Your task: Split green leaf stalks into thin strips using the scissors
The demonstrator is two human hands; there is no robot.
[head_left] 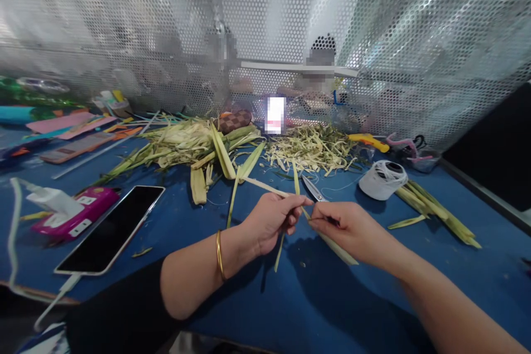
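My left hand [274, 220] is closed in a pinch on pale green leaf strips [296, 178] that stick out above and below the fingers. Close beside it, my right hand [346, 227] also pinches the strips, and a wider piece of leaf [338, 249] shows beneath that hand. The fingertips of both hands nearly meet. Just beyond them lie scissors [313, 189], their handles hidden behind the right hand. Farther back is a pile of long leaf pieces [182, 144], and to its right a heap of thin trimmings [311, 148].
A spool of white thread [382, 180] and a bundle of leaf strips [440, 213] lie right. At left are a phone [112, 229] on a charging cable and a magenta power strip [78, 213]. A yellow-handled tool [369, 141] lies near the perforated metal screen [265, 27].
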